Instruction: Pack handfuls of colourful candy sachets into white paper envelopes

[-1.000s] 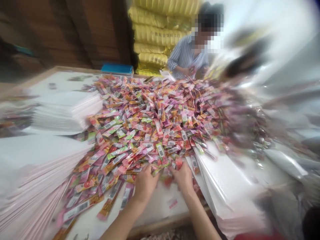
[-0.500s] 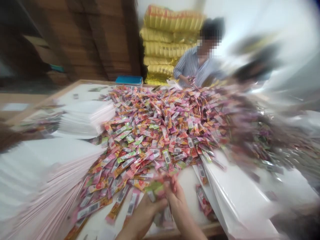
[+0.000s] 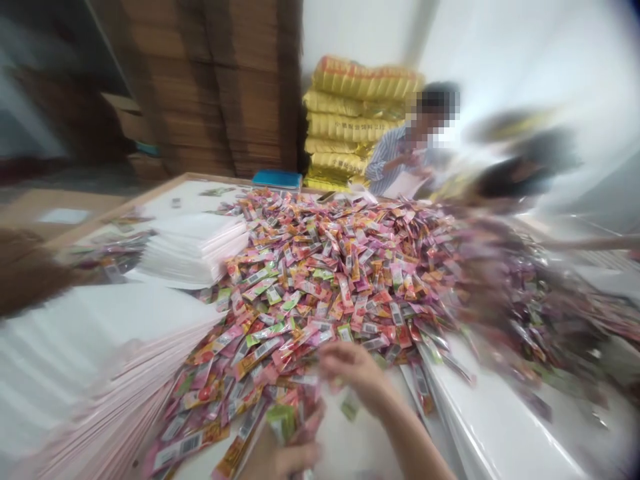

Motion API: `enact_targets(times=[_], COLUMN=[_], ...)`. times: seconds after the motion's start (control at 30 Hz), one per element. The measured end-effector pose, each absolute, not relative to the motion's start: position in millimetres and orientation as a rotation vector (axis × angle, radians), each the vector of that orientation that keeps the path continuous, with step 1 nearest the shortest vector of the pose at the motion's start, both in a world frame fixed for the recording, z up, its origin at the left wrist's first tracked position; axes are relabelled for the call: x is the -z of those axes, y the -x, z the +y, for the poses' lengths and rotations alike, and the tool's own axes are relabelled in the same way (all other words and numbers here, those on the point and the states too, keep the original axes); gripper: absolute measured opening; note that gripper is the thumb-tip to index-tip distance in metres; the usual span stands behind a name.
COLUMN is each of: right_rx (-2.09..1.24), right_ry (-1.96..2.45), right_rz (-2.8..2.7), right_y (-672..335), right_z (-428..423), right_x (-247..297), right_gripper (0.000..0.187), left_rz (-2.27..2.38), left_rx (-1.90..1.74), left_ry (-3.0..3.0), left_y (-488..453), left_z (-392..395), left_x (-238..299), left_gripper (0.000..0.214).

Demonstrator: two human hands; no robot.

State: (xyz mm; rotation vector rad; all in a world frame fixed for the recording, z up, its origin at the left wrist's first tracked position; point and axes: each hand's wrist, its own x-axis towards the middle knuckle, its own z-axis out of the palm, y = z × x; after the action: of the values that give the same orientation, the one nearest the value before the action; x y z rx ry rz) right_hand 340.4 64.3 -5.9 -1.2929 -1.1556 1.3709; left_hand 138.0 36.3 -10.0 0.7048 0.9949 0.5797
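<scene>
- Your left hand [image 3: 283, 460] sits at the near edge of the table [image 3: 150, 195], fingers closed round a bundle of sachets [image 3: 289, 417]. The bundle stands nearly upright, its long axis pointing up and away from you.
- Your right hand [image 3: 350, 370] is just beyond and to the right of the bundle, at the near rim of the sachet pile [image 3: 340, 280]. Its fingers are curled, but blur hides whether they pinch anything.
- The pile lies straight ahead of the right hand, which is the nearer of the two. The loose sachets at that rim mostly slant from near-left to far-right.
- White bag stacks [image 3: 195, 250] flank the pile, and a co-worker [image 3: 395, 157] stands at the far side.
</scene>
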Motion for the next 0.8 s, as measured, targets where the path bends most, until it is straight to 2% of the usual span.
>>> enact_targets(times=[0.13, 0.3, 0.4, 0.47, 0.53, 0.63, 0.7, 0.8], right_rx=[-0.761, -0.631, -0.550, -0.576, -0.571, -0.592, -0.795, -1.376], right_ry=[1.468, 1.269, 1.281, 1.333, 1.404, 1.501, 1.522, 1.409], right_rz=[-1.223, -2.009, -2.214, -2.078, -1.780, -1.362, -1.291, -1.186], right_y=[-359, -301, -291, -313, -343, -356, -327, -254], right_z=[125, 148, 147, 147, 144, 128, 111, 92], right_x=[1, 8, 23, 28, 25, 8, -1, 3], right_gripper=[0.015, 0.022, 0.017, 0.013, 0.009, 0.019, 0.023, 0.022], left_rz=[1.150, 1.187, 1.123, 1.065, 0.971, 0.709, 0.542, 0.479], left_rx=[-0.567, -0.824, -0.911, -0.931, -0.950, -1.058, -1.100, -1.070], left_ry=[-0.516, -0.318, -0.332, -0.309, -0.230, -0.263, -0.379, -0.431], left_y=[-100, -47, -11, 11, 28, 38, 38, 36], left_z=[37, 29, 22, 17, 13, 12, 14, 13], left_x=[19, 19, 21, 27, 35, 43, 45, 45], left_gripper=[0.017, 0.014, 0.012, 0.005, 0.013, 0.025, 0.029, 0.031])
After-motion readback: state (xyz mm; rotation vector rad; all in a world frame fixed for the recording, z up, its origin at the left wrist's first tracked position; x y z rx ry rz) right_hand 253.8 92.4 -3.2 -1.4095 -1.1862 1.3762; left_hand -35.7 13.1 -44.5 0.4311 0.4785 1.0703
